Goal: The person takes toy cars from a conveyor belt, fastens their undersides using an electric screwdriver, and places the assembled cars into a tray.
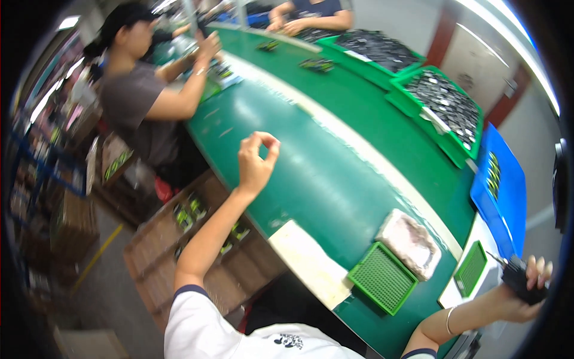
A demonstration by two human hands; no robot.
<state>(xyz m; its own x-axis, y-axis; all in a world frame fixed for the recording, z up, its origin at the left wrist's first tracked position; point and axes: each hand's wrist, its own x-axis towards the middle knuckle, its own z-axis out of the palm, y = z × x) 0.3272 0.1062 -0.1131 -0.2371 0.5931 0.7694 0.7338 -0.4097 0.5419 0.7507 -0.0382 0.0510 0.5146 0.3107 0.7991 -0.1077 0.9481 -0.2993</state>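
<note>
My left hand is raised over the green bench, with thumb and forefinger curled into a ring and their tips together. Whatever the tips may hold is too small to see. At the far right, my right hand is wrapped round a black electric screwdriver, whose thin metal bit points up and left. Nearest to that tool are a small green tray on a white surface and a long blue bin with yellow-green parts in it.
A green perforated tray lies beside a worn whitish block and a pale sheet. Green crates of dark parts stand beyond. A brown compartment tray sits below my left arm. Another person works at the left.
</note>
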